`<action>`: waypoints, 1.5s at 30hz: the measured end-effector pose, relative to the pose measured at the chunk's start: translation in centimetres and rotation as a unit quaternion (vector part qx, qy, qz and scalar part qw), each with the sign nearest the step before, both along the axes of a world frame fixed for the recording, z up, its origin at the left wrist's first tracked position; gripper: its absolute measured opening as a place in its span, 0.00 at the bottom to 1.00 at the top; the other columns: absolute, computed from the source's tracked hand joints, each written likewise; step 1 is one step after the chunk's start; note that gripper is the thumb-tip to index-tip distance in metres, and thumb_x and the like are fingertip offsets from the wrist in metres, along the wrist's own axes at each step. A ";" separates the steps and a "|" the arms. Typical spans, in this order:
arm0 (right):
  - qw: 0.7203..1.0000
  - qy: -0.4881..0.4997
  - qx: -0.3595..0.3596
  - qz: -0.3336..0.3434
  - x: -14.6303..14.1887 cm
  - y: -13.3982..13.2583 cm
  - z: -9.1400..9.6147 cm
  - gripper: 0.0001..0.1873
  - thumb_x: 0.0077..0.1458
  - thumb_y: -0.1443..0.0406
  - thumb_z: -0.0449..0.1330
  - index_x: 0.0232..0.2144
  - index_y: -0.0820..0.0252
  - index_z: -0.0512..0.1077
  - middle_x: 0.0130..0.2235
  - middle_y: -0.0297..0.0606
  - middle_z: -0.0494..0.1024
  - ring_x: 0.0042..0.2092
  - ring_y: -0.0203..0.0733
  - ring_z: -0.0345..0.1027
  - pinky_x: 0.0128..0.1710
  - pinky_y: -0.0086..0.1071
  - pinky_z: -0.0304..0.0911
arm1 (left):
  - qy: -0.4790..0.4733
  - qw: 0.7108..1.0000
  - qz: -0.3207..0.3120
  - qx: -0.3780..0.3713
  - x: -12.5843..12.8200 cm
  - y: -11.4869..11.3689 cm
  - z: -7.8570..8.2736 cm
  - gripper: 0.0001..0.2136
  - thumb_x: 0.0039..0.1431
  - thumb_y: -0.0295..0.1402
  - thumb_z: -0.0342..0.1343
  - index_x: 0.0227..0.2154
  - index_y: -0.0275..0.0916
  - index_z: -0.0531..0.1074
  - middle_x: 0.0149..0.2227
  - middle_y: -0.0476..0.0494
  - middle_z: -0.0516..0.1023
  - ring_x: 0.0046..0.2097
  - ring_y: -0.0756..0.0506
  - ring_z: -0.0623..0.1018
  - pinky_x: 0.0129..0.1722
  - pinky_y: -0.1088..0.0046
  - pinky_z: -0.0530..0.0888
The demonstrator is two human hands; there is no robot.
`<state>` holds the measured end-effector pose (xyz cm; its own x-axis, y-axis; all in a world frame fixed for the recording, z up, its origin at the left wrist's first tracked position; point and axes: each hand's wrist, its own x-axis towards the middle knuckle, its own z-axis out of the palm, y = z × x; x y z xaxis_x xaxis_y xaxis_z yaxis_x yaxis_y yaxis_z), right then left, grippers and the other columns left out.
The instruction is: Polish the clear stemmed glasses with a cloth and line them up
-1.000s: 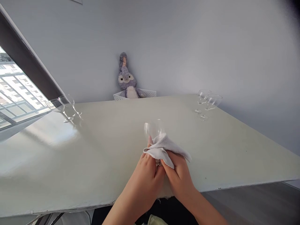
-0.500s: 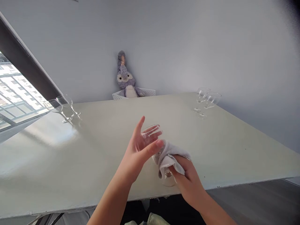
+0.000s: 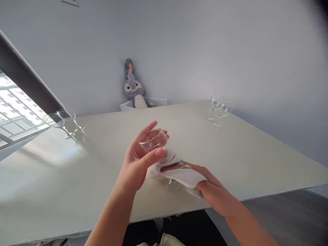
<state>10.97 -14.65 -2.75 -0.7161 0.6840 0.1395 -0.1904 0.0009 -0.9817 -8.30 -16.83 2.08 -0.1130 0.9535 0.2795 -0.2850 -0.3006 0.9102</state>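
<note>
My left hand (image 3: pixel 138 159) is wrapped round the bowl of a clear stemmed glass (image 3: pixel 153 141), held tilted above the pale table (image 3: pixel 102 164). The glass's foot (image 3: pixel 174 186) shows below the cloth. My right hand (image 3: pixel 211 189) holds a white cloth (image 3: pixel 183 176) against the lower part of the glass, fingers stretched along it with the cloth draped over them.
Two stemmed glasses (image 3: pixel 64 121) stand at the table's far left by the window. Two more glasses (image 3: pixel 219 109) stand at the far right. A grey plush toy (image 3: pixel 133 89) sits in a white basket (image 3: pixel 159 101) against the wall behind the table.
My left hand left the stem, opened, and closed round the glass bowl. The glass tipped toward the left. My right hand slid the cloth down to the stem and base.
</note>
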 end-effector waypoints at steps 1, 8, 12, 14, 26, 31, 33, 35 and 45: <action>1.000 -0.001 0.009 0.020 -0.4 0.0 0.3 0.20 0.58 0.51 0.52 0.38 0.59 0.75 0.35 0.39 0.72 0.35 0.41 0.64 0.39 0.34 0.59 | -0.007 1.000 0.000 -0.002 0.2 0.0 -0.1 0.27 0.48 0.34 0.64 0.53 0.42 0.67 0.48 0.40 0.74 0.53 0.38 0.72 0.54 0.62 0.69; 0.997 -0.019 -0.047 0.058 -2.5 1.2 -0.2 0.28 0.52 0.51 0.61 0.14 0.59 0.52 0.18 0.25 0.47 0.21 0.29 0.39 0.21 0.28 0.37 | -0.075 0.994 -0.077 0.012 0.6 -0.1 -1.9 0.26 0.49 0.38 0.62 0.53 0.41 0.68 0.49 0.42 0.72 0.50 0.42 0.73 0.52 0.66 0.71; 0.977 0.030 -0.194 0.079 -3.0 1.2 -0.8 0.30 0.46 0.48 0.62 0.11 0.59 0.53 0.15 0.25 0.50 0.18 0.28 0.41 0.19 0.28 0.38 | -0.142 0.982 -0.118 0.039 0.9 0.0 -2.2 0.30 0.47 0.45 0.61 0.54 0.41 0.67 0.49 0.42 0.71 0.48 0.43 0.73 0.50 0.68 0.73; 0.968 0.045 -0.237 0.069 -3.0 1.0 -0.8 0.30 0.43 0.46 0.63 0.11 0.59 0.54 0.15 0.25 0.51 0.18 0.29 0.42 0.19 0.28 0.40 | -0.142 0.984 -0.101 0.046 1.2 -0.1 -1.9 0.29 0.48 0.46 0.61 0.54 0.42 0.67 0.50 0.42 0.71 0.48 0.43 0.74 0.49 0.68 0.73; 0.992 -0.067 0.105 -0.011 -3.0 0.7 0.7 0.23 0.60 0.56 0.54 0.17 0.60 0.56 0.21 0.28 0.53 0.24 0.32 0.46 0.23 0.29 0.43 | -0.040 0.999 0.031 0.005 0.7 -0.9 -1.2 0.22 0.51 0.35 0.61 0.51 0.43 0.69 0.47 0.42 0.73 0.50 0.41 0.73 0.50 0.67 0.72; 0.978 0.052 -0.146 0.138 -3.1 0.9 0.2 0.30 0.51 0.47 0.58 0.13 0.58 0.53 0.15 0.25 0.49 0.18 0.29 0.40 0.18 0.28 0.39 | -0.085 0.986 -0.116 0.088 0.0 -0.8 -1.3 0.31 0.44 0.42 0.64 0.53 0.43 0.67 0.46 0.43 0.71 0.46 0.42 0.74 0.48 0.67 0.74; 0.992 0.011 -0.079 0.095 -3.0 0.6 0.6 0.28 0.55 0.48 0.56 0.14 0.59 0.54 0.17 0.26 0.51 0.20 0.30 0.43 0.19 0.29 0.41 | -0.081 0.989 -0.097 0.077 0.0 -0.8 -1.0 0.30 0.45 0.42 0.64 0.53 0.42 0.68 0.46 0.42 0.72 0.47 0.41 0.74 0.48 0.65 0.73; 0.997 -0.040 0.071 0.008 -2.8 0.2 1.0 0.24 0.59 0.53 0.53 0.17 0.60 0.57 0.21 0.29 0.55 0.24 0.33 0.48 0.24 0.29 0.46 | -0.069 0.996 -0.036 0.050 0.1 -0.9 -0.6 0.27 0.45 0.38 0.65 0.51 0.42 0.70 0.46 0.41 0.73 0.48 0.40 0.74 0.50 0.63 0.72; 0.986 0.090 0.032 -0.138 -0.6 0.4 -1.4 0.29 0.61 0.46 0.43 0.31 0.55 0.77 0.30 0.41 0.74 0.35 0.45 0.66 0.37 0.35 0.61 | -0.117 0.984 0.127 0.042 -0.2 -0.6 0.2 0.19 0.51 0.36 0.62 0.48 0.43 0.71 0.48 0.43 0.75 0.54 0.40 0.72 0.54 0.64 0.70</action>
